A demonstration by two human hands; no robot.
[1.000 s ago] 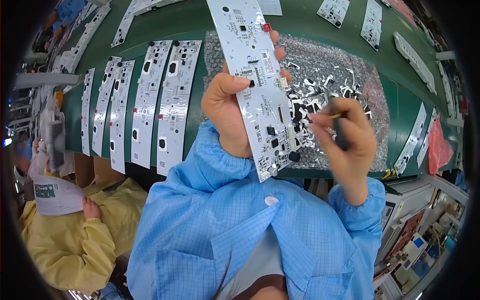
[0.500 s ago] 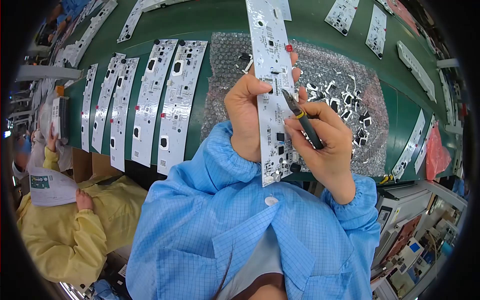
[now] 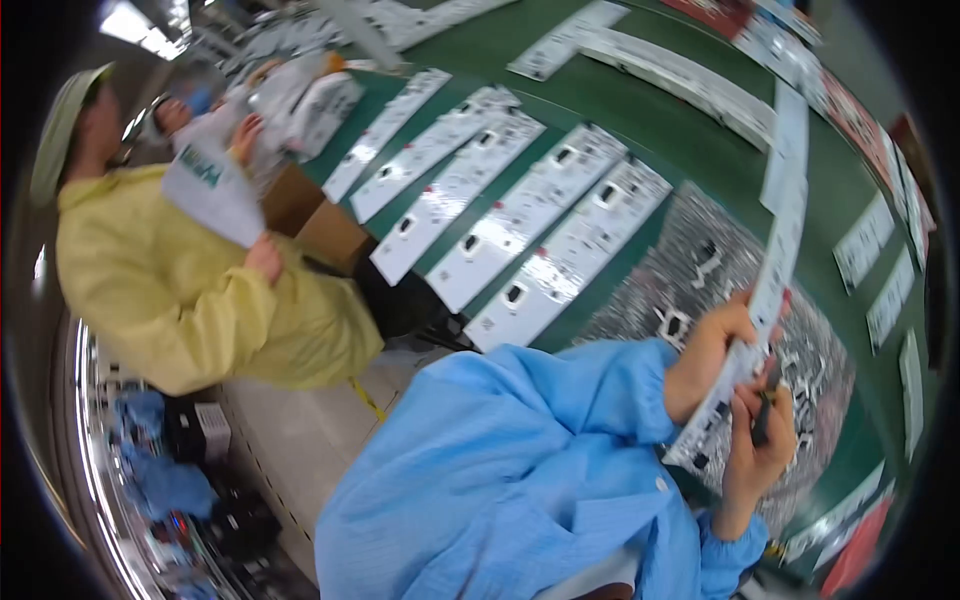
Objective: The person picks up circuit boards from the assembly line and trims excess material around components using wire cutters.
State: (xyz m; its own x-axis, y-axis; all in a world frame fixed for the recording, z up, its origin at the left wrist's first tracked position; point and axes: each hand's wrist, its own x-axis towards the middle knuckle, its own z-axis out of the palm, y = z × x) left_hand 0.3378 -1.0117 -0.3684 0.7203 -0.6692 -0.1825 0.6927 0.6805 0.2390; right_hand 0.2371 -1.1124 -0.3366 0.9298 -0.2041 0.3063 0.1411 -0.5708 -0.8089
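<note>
My left hand (image 3: 708, 358) is closed around a long white circuit board (image 3: 778, 262), which stands tilted above the table. My right hand (image 3: 762, 450) grips a small pair of side cutters (image 3: 764, 412) with dark jaws and dark handles with a yellow band. The cutters are close to the board's face; blur hides whether their tips touch it. Below the board lies a sheet of bubble wrap (image 3: 625, 305) strewn with small black and white pieces (image 3: 675, 322).
Several white boards (image 3: 560, 270) lie side by side on the green table (image 3: 590, 325) to the left. More boards (image 3: 865, 240) are at the right and back. Left of me, a person in a yellow coat (image 3: 190, 290) holds a printed sheet (image 3: 208, 195). A red bag (image 3: 858, 540) sits at lower right.
My view has swung left and tilted, so the hands and board now appear farther right and the person in yellow shows more fully. Both hands keep hold of the board and side cutters.
</note>
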